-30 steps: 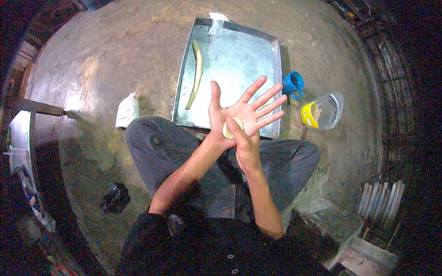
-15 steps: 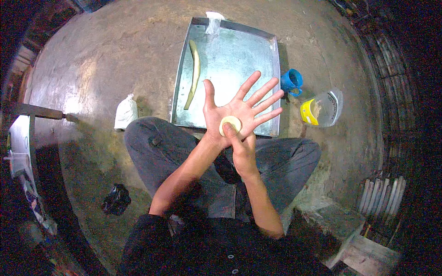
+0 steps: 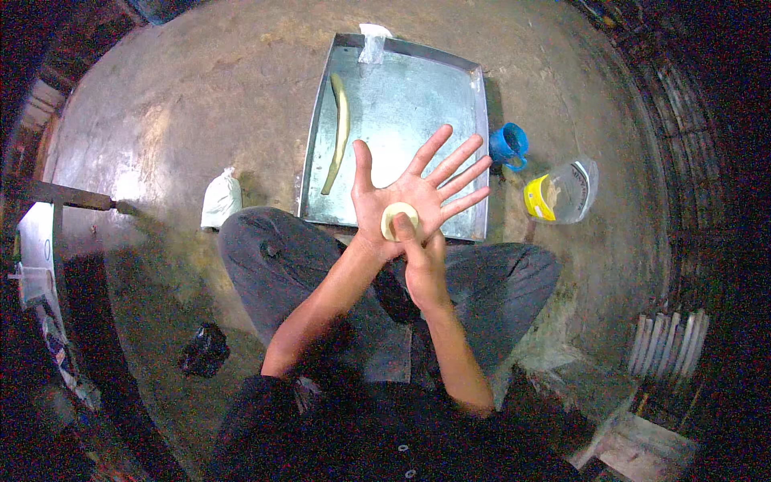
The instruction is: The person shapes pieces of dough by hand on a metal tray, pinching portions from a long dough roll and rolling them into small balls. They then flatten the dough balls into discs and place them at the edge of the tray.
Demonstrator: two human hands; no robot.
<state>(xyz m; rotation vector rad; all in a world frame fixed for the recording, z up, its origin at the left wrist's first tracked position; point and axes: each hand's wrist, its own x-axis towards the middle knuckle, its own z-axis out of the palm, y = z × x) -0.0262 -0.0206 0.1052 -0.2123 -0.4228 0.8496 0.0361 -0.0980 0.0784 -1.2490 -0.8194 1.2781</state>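
Left hand: palm (image 3: 376,207) up, fingers (image 3: 430,150) spread wide, gripping nothing; the pale disc (image 3: 389,220) lies on the palm, toward its heel.
Right hand (image 3: 426,271): thumb (image 3: 405,231) pressed on the disc; its other fingers are tucked behind the left hand, so I can't tell how far they open.
Tray (image 3: 409,88): on the floor beyond the knees, a long strip (image 3: 343,124) along its left edge, a plastic bag (image 3: 372,50) over its far edge.
Mug (image 3: 506,145): blue, just outside the tray's right edge.
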